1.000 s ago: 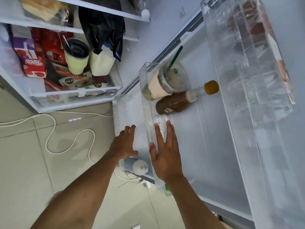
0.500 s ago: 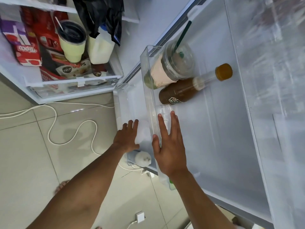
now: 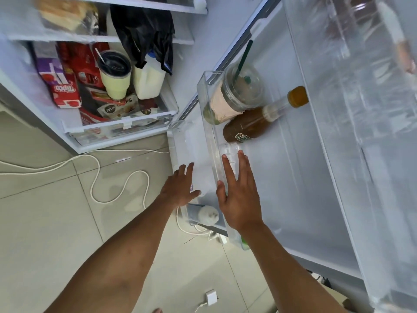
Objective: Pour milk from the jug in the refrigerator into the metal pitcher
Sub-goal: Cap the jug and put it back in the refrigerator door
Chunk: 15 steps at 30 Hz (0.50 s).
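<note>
Left hand [image 3: 181, 188] and right hand [image 3: 238, 195], both spread flat and empty, flank the door bin [image 3: 211, 141] wall. Jug [image 3: 149, 81] stands on the shelf [image 3: 117, 126] beside the tumbler [image 3: 114, 77].

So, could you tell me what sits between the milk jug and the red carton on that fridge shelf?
In the head view, a pale yellow tumbler with a dark lid stands between the milk jug and the red carton.

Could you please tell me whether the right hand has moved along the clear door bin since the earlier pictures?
No. The right hand lies flat on the clear door bin just as before, its fingers still stopping just short of the brown bottle.
</note>
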Motion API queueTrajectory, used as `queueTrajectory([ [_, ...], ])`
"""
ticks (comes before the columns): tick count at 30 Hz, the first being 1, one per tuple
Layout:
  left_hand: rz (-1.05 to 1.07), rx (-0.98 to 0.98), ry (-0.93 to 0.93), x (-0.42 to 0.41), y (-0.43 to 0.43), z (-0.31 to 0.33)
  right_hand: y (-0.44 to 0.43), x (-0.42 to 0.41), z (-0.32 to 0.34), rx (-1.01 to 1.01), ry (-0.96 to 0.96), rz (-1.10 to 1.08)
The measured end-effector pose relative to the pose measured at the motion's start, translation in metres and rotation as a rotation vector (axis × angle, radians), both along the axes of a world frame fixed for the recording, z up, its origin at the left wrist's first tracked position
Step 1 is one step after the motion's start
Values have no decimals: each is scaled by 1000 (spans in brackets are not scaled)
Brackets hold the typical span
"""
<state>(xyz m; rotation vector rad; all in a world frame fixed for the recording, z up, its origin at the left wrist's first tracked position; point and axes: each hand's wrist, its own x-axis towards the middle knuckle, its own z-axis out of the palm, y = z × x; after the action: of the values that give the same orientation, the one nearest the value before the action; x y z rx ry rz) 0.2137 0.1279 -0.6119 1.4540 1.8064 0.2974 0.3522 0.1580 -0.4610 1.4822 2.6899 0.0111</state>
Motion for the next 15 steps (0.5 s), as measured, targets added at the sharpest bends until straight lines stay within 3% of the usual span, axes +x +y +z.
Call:
queueTrajectory([
  [6, 93, 62, 13, -30, -15, 57, 0, -5, 12, -60, -83, 22],
  [15, 192, 178, 96, -59, -60, 160, -55, -19, 75, -194, 135, 29],
])
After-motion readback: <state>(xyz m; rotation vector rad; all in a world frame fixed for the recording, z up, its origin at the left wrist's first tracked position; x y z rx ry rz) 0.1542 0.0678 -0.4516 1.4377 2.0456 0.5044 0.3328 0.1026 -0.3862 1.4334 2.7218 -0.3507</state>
